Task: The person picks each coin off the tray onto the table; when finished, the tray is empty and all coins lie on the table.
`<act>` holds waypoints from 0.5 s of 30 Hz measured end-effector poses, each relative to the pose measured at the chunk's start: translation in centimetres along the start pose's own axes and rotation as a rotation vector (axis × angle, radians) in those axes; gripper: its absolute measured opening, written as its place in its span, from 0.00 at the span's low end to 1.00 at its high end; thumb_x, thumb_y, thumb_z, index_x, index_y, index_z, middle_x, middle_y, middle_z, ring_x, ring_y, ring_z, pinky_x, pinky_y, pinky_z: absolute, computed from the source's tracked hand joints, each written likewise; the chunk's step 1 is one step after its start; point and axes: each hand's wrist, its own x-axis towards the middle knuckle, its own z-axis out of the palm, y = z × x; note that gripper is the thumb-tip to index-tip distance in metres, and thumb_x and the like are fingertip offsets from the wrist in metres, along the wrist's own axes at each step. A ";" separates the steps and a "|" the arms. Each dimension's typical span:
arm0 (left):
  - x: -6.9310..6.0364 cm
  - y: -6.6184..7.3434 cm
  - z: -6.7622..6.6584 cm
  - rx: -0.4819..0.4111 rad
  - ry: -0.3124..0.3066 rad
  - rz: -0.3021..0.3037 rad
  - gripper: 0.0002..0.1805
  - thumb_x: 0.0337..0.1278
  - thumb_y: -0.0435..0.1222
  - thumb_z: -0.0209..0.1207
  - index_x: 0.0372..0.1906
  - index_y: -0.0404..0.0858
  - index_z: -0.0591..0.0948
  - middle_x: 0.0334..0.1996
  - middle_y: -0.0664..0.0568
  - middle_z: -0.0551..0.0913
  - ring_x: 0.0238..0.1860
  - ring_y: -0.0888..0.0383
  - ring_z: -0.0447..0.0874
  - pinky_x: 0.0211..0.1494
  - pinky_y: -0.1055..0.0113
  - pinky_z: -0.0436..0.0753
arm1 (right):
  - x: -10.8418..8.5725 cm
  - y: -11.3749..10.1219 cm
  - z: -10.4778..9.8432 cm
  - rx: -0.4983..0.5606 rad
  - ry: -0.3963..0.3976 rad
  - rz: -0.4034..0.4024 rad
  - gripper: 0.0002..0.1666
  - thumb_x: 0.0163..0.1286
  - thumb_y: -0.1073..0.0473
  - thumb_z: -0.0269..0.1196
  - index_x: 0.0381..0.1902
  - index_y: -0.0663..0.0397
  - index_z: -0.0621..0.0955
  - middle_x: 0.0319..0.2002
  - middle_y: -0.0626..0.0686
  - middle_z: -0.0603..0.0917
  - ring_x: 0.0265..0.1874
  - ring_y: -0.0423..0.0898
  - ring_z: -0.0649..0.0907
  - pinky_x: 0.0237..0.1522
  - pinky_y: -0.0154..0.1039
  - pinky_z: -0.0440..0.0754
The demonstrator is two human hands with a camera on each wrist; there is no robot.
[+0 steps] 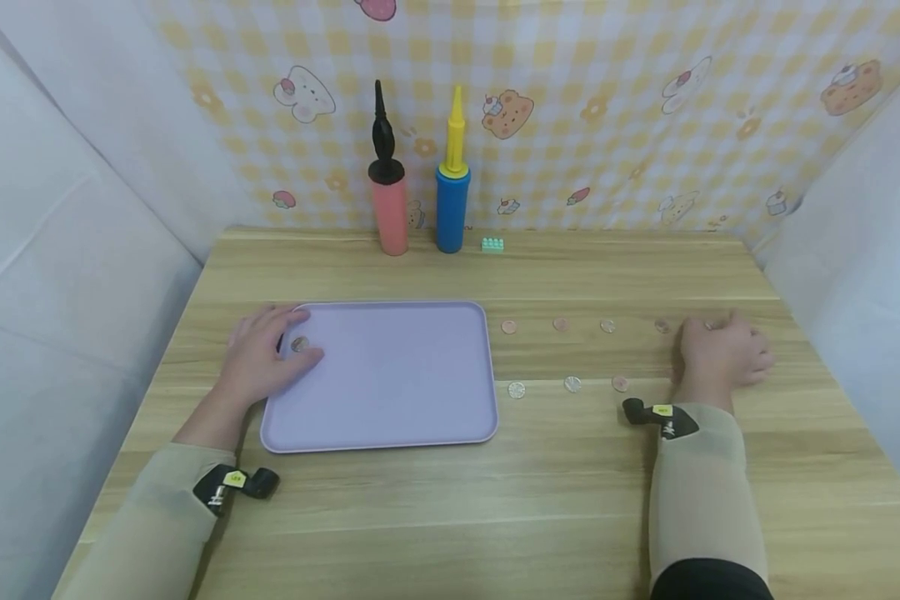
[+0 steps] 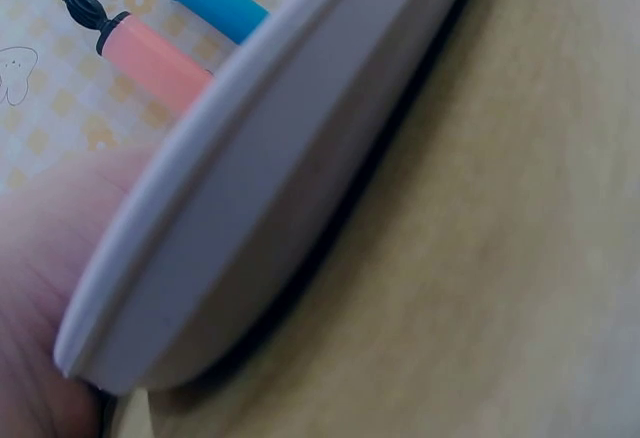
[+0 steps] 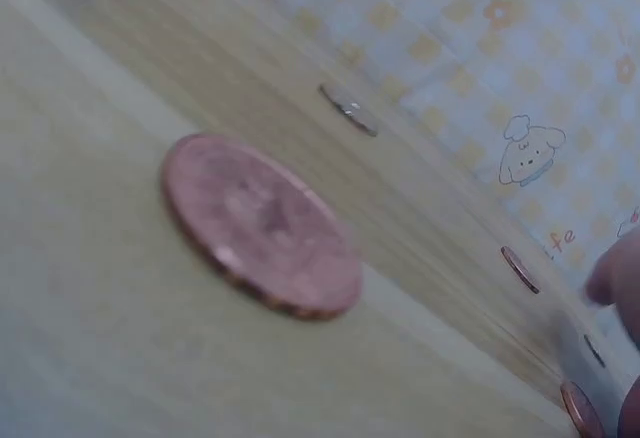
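My left hand (image 1: 258, 354) grips the left rim of a lilac tray (image 1: 390, 375), thumb lying over the rim and a fingertip at the far corner. A silvery coin (image 1: 300, 343) lies in the tray between thumb and fingers. Over the right of the table, my right hand (image 1: 723, 350) bends its parted thumb and fingers around a coin (image 1: 709, 325) lying on the wood. A darker coin (image 1: 662, 326) lies just left of it. Close to the right wrist is a copper coin (image 3: 260, 228); another copper coin (image 3: 580, 410) sits under the hand, hidden in the head view.
Two rows of coins run between tray and right hand, including a copper coin (image 1: 509, 327), a silvery coin (image 1: 607, 326) and a silvery coin (image 1: 516, 390). At the table's back edge stand a pink hand pump (image 1: 392, 212), a blue hand pump (image 1: 452, 208) and a mint toy brick (image 1: 492, 245).
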 end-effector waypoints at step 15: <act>0.1 -0.2 0.1 -0.010 0.013 -0.027 0.41 0.65 0.48 0.68 0.77 0.34 0.71 0.74 0.29 0.71 0.76 0.25 0.58 0.76 0.25 0.50 | -7.3 -5.8 5.8 -0.017 0.109 -0.524 0.32 0.71 0.56 0.60 0.73 0.37 0.80 0.80 0.49 0.65 0.78 0.54 0.55 0.78 0.62 0.40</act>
